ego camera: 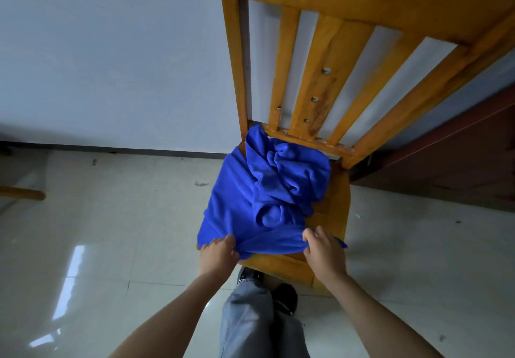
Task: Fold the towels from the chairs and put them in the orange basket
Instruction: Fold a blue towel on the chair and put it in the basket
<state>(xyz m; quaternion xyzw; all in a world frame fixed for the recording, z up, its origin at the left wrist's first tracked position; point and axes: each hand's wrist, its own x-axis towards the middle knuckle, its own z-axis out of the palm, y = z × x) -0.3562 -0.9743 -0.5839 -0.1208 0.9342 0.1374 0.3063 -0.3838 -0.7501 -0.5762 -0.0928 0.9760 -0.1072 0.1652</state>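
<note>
A bright blue towel (267,190) lies crumpled on the seat of a yellow wooden chair (331,207), bunched up toward the slatted backrest. My left hand (220,254) pinches the towel's near edge at its left corner. My right hand (324,249) grips the same near edge further right, over the seat's front. The edge is stretched between both hands. The orange basket is not in view.
A dark red-brown cabinet (446,162) stands right of the chair. A pale wall runs behind, with shiny white floor tiles (111,232) to the left. A wooden rail (22,193) pokes in at the left edge. My legs and dark shoes (284,296) are below the seat.
</note>
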